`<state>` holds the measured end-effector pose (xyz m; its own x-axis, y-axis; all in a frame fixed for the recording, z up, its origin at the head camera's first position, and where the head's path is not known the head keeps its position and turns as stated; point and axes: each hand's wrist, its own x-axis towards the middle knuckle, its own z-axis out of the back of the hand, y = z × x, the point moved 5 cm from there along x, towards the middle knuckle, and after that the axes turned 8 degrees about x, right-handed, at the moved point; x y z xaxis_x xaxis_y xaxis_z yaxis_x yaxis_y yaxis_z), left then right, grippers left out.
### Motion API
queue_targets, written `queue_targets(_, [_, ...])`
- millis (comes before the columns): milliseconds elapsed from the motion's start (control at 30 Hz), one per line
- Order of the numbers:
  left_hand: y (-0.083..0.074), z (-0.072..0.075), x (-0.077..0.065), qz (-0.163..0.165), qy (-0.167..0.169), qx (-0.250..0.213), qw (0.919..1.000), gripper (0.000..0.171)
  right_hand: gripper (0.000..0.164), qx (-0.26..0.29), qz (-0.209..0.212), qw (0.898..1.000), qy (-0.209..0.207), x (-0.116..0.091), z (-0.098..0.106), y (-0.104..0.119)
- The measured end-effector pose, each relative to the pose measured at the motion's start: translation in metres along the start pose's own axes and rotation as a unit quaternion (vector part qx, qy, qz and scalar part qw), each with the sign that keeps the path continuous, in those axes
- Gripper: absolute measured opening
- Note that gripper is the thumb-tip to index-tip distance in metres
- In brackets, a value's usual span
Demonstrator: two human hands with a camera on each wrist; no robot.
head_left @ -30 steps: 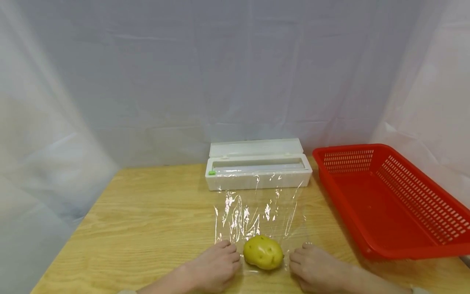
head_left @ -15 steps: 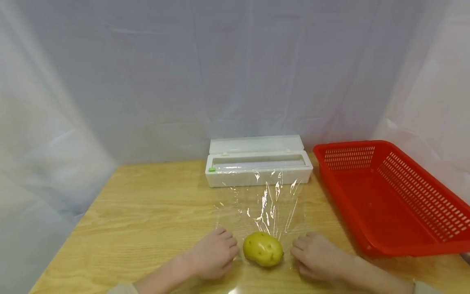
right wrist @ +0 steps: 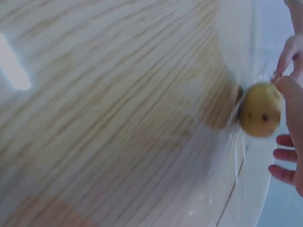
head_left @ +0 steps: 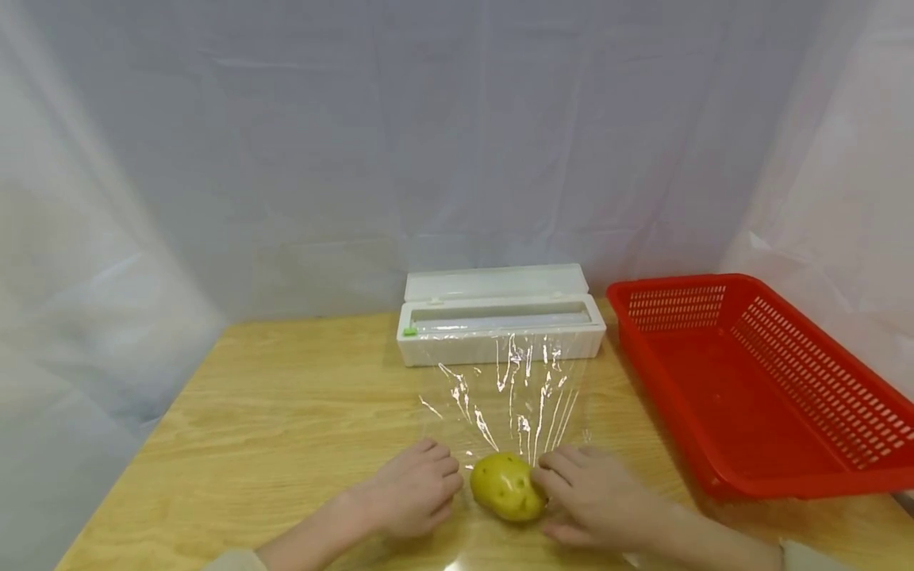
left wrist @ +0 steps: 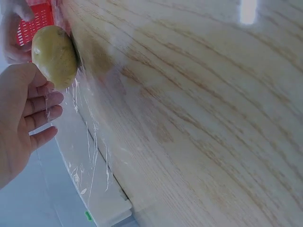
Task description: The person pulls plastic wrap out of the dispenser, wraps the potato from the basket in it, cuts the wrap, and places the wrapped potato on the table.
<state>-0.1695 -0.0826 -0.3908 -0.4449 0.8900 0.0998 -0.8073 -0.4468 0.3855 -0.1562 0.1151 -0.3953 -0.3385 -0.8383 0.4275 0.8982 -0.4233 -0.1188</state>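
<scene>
A yellow potato (head_left: pixel 505 487) lies on clear plastic wrap (head_left: pixel 510 396), close to the table's front. My left hand (head_left: pixel 417 488) is at its left side; in the left wrist view the thumb and forefinger pinch the wrap while the other fingers curl loosely. My right hand (head_left: pixel 593 496) reaches the potato's right end, its fingers touching the top and its thumb spread apart lower down. In the right wrist view this hand's lower fingers (right wrist: pixel 284 156) stand clear of the potato. The front edge of the wrap is hard to make out.
Behind the potato stands a white wrap dispenser (head_left: pixel 500 349), lid raised, with a green slide cutter (head_left: pixel 410 331) at its left end. The wrap still runs from it. A red plastic basket (head_left: pixel 721 388) sits at the right of the wooden table (head_left: pixel 307 396).
My right hand has moved left, from beside the potato onto its right end, its thumb parting from the fingers. Creases in the wrap have shifted. My left hand has shifted slightly left.
</scene>
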Motion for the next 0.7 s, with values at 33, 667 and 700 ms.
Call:
queue_targets(33, [-0.001, 0.0, -0.001, -0.001, -0.003, 0.0, 1.0, 0.011, 0.059, 0.0, -0.012, 1.0, 0.015, 0.003, -0.002, 0.003])
queue_targets(667, [0.0, 0.001, -0.002, 0.002, 0.016, -0.011, 0.9998, 0.013, 0.066, -0.017, -0.112, 0.991, 0.065, 0.033, -0.032, 0.015])
queue_targets(700, [0.001, 0.002, -0.002, 0.005, 0.022, -0.016, 0.9996, 0.013, 0.065, 0.001, -0.115, 0.991, 0.066, 0.033, -0.033, 0.013])
